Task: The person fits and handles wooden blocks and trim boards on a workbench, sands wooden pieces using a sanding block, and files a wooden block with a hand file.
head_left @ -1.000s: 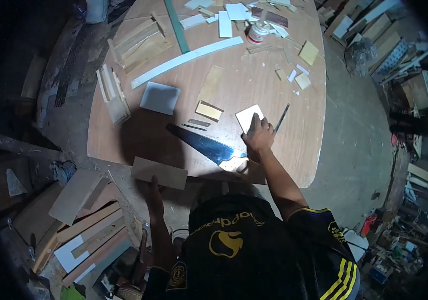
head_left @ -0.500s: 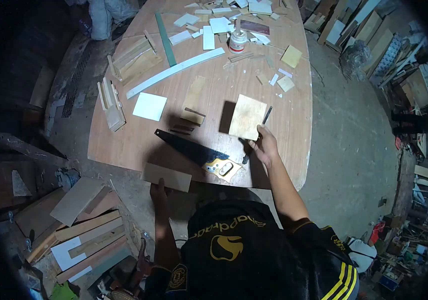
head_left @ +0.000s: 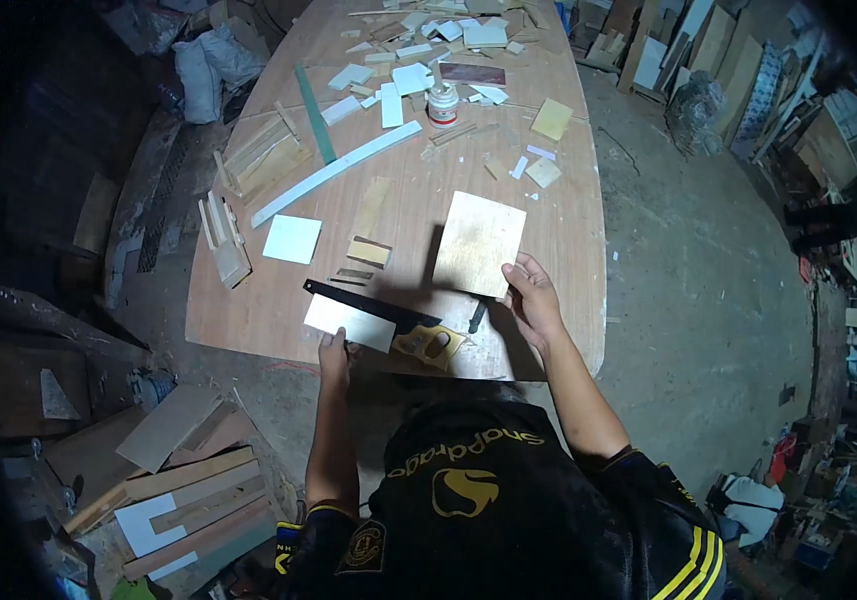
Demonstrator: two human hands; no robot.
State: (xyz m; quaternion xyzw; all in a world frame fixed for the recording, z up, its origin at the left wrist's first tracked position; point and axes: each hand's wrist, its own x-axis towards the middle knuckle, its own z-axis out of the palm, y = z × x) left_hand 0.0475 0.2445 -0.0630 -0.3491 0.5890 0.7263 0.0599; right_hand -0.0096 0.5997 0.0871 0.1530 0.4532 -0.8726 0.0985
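Over the near edge of the table (head_left: 574,250), the person's left arm reaches forward, the left hand (head_left: 336,358) pinching the near edge of a pale rectangular board (head_left: 347,320), thumb on top, most fingers hidden beneath. That board borders the blade of a saw (head_left: 431,346); whether they touch cannot be told. Slightly farther, at right, the right hand (head_left: 537,305) pinches the near right corner of a larger wooden board (head_left: 481,245), raised above the table. This board hides the far part of a dark tool (head_left: 477,316), hard to identify. Beyond lie a white panel (head_left: 293,240), a curved strip (head_left: 339,173), a jar (head_left: 443,106) and scattered offcuts (head_left: 412,79).
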